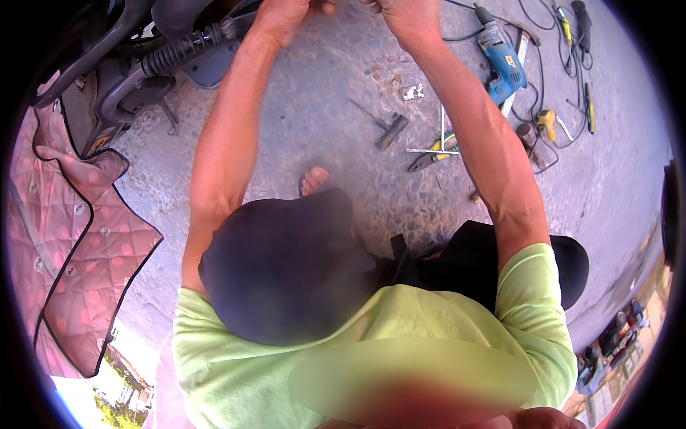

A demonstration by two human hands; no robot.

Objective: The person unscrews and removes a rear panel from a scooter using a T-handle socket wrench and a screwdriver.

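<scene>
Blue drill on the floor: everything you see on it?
The drill has a blue, plastic-looking body with a pale label, a grey, metallic-looking front section and a dark chuck. It lies on the rough grey floor, chuck pointing away from the person, overlapping a pale bar. No hand is on it; the right forearm passes beside its near end in the picture and may hide part. Whether a bit is fitted is too small to tell.

A dark, ribbed shock absorber [182, 56] slants at upper left.
</scene>
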